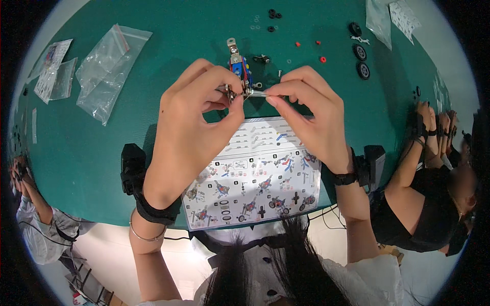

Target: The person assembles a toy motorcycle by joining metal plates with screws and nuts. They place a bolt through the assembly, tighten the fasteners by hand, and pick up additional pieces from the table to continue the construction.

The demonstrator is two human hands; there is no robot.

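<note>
1. Gripping blue-and-metal model [236, 68] in left hand [190, 116], above table [76, 158], beyond instruction sheet [255, 174], away from near edge.
2. Pinching slim silver piece [259, 94] at model's right side with right hand [315, 109].
3. Apparently fastening; probably needing steady alignment next.

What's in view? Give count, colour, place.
Table: one, green, beneath
Model: one, blue, red, silver, centre
Slim piece: one, silver, centre
Instruction sheet: one, white, lower centre
Wheels: three, black, upper right
Spanner: one, silver, upper right
Small pieces: three, red, upper right
Round bits: several, black or clear, top
Loose part: one, dark, centre
Screw: one, silver, centre
Bags: several, clear, both sides
Papers: several, white, both sides
Co-workers: at least two, black or pale clothes, edges
Wrist straps: two, black, wrists
Left hand: one, bare, on model
Right hand: one, bare, on piece
</note>
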